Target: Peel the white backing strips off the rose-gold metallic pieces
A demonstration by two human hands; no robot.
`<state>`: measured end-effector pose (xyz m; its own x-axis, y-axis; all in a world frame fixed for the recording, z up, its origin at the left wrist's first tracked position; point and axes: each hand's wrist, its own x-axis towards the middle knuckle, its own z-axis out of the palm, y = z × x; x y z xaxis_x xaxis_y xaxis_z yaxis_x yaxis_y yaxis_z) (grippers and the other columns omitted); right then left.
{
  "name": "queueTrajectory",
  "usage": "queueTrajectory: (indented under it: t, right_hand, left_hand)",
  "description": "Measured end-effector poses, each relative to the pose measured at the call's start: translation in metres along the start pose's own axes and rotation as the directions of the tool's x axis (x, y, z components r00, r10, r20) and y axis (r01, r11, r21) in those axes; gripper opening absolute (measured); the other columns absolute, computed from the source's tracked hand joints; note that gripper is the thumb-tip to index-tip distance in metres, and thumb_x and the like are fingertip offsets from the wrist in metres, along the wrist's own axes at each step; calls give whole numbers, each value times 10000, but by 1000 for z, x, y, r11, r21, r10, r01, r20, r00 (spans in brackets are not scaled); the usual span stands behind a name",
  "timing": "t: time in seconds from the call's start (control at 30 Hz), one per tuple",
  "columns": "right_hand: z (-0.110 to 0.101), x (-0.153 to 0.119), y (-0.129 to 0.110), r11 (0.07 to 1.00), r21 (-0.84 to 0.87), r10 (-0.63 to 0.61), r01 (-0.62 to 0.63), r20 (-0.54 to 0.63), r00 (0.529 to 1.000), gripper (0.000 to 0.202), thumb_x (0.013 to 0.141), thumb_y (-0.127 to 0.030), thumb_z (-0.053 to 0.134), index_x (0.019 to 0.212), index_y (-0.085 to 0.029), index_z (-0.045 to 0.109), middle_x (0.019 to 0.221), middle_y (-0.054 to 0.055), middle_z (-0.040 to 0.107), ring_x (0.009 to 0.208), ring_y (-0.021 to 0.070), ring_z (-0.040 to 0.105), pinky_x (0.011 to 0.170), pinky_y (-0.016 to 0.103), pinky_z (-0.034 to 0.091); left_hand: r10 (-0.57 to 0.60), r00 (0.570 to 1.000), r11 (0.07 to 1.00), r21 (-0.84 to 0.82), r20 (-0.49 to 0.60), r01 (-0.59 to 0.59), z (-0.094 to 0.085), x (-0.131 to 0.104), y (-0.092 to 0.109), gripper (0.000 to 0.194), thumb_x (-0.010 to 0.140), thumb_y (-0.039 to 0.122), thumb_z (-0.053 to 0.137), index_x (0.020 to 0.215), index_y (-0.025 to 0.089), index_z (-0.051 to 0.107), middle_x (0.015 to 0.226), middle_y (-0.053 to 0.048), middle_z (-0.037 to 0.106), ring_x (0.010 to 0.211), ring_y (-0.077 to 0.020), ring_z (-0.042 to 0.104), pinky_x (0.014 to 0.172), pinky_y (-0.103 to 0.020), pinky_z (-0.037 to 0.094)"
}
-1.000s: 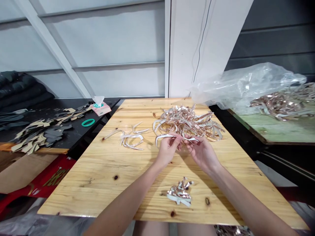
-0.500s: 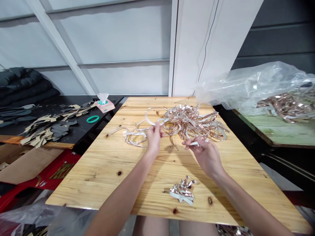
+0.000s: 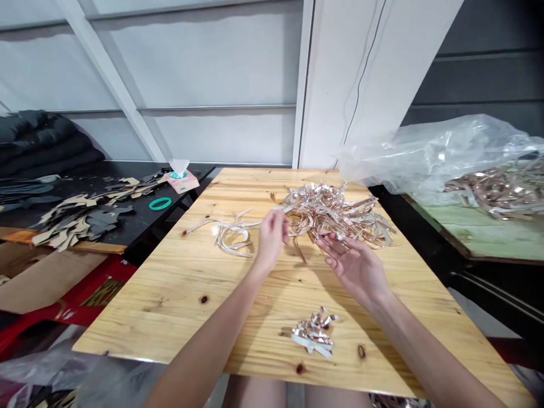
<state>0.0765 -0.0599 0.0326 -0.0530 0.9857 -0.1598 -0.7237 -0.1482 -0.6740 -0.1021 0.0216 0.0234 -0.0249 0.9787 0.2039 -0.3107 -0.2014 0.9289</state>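
Note:
A tangled heap of shiny rose-gold strips (image 3: 323, 204) lies on the far half of the wooden table (image 3: 170, 306). My left hand (image 3: 272, 235) is closed at the heap's left edge; what its fingers hold, if anything, is too small to name. My right hand (image 3: 351, 255), palm turned up, has its fingers curled around small strip pieces in front of the heap. Left of my left hand lies a loose group of pale curved strips (image 3: 233, 238). Nearer the front edge sits a small pile of short shiny pieces (image 3: 314, 333).
On the black table at left are beige and grey scraps (image 3: 80, 218), a green ring (image 3: 160, 203) and a tissue box (image 3: 182, 180). At right, clear plastic (image 3: 459, 141) and more shiny strips (image 3: 501, 190) lie on a greenish board (image 3: 480, 232).
The curved strip that rose from my left hand no longer shows there. My left hand has shifted slightly right. The white strip piece in my right hand is less visible, and its palm has opened more.

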Motion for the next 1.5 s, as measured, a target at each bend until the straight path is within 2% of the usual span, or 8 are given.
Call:
queueTrajectory:
  t: [0.07,0.17,0.43,0.67,0.8,0.97,1.23,1.5]
  right_hand:
    - [0,-1,0,1000,3,4,-4,18,1000,114,771,-272,755,856,-196,756,1027,72,784,884,191,724,591,219,567]
    - [0,-2,1,1000,2,-24,24,41,999,67,769,-259,725,795,-199,740,860,50,765,725,166,679,561,232,545]
    - [0,-2,2,997,-61,-49,52,54,997,55,797,-253,680,799,-219,724,727,30,704,689,170,648,548,245,511]
    - [-6,1,3,989,-114,-91,94,27,995,46,779,-255,722,779,-215,699,865,46,752,735,168,651,541,248,499]
    - [-7,3,2,965,-194,-174,179,39,984,63,751,-249,746,760,-196,713,845,56,762,721,173,656,519,249,489]
    - [-10,4,6,943,-254,-216,216,29,976,80,753,-258,764,758,-197,712,916,68,786,735,183,692,503,246,476]
    - [-9,5,10,941,-263,-220,213,3,975,107,745,-266,797,773,-187,731,967,87,789,841,234,739,480,248,497]
    - [-3,3,9,968,-192,-165,160,-13,986,98,762,-259,760,777,-164,740,988,108,794,837,227,747,500,244,520]
  left_hand:
    - [21,954,993,101,300,-54,16,-20,0,318,947,505,621,935,188,590,697,18,557,518,-94,517,461,-203,405]
    - [10,879,994,87,476,-58,31,-40,0,301,976,488,579,1024,191,580,877,-41,634,658,-119,595,540,-214,481]
    - [91,859,979,111,505,-169,24,-43,0,276,1019,447,513,1001,182,586,805,-38,647,671,-128,612,619,-241,511]
    - [87,822,914,284,562,-291,17,-36,11,250,1040,418,465,1020,198,582,858,-48,686,743,-152,654,695,-261,520]
    - [74,766,835,381,638,-398,11,-29,16,232,1051,368,437,1047,196,593,905,-60,702,808,-167,666,758,-276,510]
    - [129,745,721,454,654,-523,3,-23,12,205,1041,310,446,1104,204,610,942,-66,725,797,-169,686,721,-264,491]
    - [172,791,691,501,587,-522,7,-26,6,143,1022,284,488,1062,200,596,902,-59,726,773,-183,709,675,-264,482]
    - [202,849,774,452,488,-444,16,-35,-1,186,1062,325,401,1040,229,559,952,-61,736,821,-185,700,728,-289,494]
